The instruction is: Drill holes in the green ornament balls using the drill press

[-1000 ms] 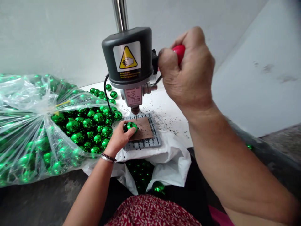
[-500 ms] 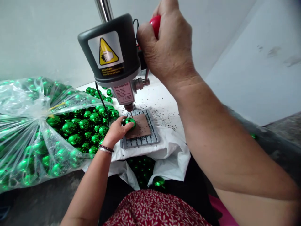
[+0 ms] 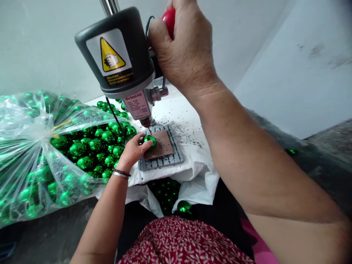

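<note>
My left hand [image 3: 135, 148] holds a shiny green ball [image 3: 150, 141] between thumb and fingers, on the brown board [image 3: 162, 144] that lies on the slotted grey base plate [image 3: 177, 148]. Directly above the ball is the tip of the bench drill [image 3: 137, 104]; whether it touches the ball is too small to tell. At the upper right of the drill, my right hand [image 3: 185, 47] is wrapped round the red knob [image 3: 168, 22] of its lever. A warning label shows on the drill's dark housing.
A clear plastic bag [image 3: 41, 135] full of green balls spreads over the left side. Dark chips lie scattered on the white table [image 3: 187, 113]. Below its front edge, more green balls sit in a white sack [image 3: 199, 183]. A black cord hangs from the drill.
The whole view has shifted, so the drill appears farther left and higher. The drill tip now stands a little higher relative to the ball. Both hands keep their hold.
</note>
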{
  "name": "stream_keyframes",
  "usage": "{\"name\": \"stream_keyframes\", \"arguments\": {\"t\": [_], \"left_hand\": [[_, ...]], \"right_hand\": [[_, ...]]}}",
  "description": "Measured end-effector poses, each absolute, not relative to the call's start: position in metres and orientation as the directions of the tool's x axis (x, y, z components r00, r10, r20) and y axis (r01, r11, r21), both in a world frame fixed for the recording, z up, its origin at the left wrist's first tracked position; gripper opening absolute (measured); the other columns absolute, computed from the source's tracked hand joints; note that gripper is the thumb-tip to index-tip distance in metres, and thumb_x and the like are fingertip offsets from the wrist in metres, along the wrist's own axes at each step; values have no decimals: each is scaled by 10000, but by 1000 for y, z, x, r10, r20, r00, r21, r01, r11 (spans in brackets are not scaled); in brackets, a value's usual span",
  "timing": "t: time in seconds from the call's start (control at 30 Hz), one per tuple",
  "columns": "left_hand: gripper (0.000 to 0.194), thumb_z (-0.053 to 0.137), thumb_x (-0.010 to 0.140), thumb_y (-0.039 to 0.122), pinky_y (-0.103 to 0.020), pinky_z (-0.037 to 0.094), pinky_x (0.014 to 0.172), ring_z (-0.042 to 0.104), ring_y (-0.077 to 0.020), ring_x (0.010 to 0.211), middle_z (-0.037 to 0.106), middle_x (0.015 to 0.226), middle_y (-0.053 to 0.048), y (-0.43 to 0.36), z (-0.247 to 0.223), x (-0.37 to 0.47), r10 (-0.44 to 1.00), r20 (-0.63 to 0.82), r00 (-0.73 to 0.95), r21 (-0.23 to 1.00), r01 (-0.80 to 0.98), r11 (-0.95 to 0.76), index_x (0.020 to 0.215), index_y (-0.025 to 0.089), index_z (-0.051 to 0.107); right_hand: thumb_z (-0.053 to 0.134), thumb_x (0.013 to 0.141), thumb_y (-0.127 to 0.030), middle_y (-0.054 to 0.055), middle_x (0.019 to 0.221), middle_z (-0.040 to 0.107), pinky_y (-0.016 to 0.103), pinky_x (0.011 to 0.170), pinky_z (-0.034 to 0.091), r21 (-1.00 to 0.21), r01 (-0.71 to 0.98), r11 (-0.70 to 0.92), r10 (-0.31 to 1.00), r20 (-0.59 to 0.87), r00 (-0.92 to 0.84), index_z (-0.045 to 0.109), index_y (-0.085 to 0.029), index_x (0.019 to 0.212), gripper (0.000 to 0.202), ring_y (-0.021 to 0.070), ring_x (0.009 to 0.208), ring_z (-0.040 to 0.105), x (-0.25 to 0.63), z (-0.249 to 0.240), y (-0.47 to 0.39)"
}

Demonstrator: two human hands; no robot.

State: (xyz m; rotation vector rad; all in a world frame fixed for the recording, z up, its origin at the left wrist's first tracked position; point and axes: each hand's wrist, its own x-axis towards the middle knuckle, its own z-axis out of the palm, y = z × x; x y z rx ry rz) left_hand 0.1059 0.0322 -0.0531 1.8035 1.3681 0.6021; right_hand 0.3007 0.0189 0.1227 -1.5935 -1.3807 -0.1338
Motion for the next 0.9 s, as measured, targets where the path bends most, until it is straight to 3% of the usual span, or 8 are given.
{"name": "stream_keyframes", "arguments": {"t": [0.33,0.57,0.9], "left_hand": [[502,681,788,402,-357,515,929,675,-234,973,746,1076,-76,23,-49,111,952,-23,304,706,679,-200,1237,177,672],[598,698,790,388,-394,473,1032,653,-265,1114,735,1177,-87,25,-55,110,953,-28,301,770,614,-172,1341,164,633],[675,788,715,340,-381,492,1004,665,-250,1053,734,1172,-82,33,-54,114,936,-56,347,744,640,-192,1353,174,644]], "right_hand": [[337,991,-299,27,1201,529,465,1131,432,-605,790,103,718,595,361,394,-91,1318,391,220,1219,570,299,124,17],[337,999,-280,47,1156,533,414,1076,448,-610,786,100,698,606,382,385,-52,1347,419,202,1148,545,297,122,20],[352,998,-277,34,1120,530,364,1051,446,-612,784,108,685,617,387,400,-50,1332,407,180,1104,545,297,120,20]]}}
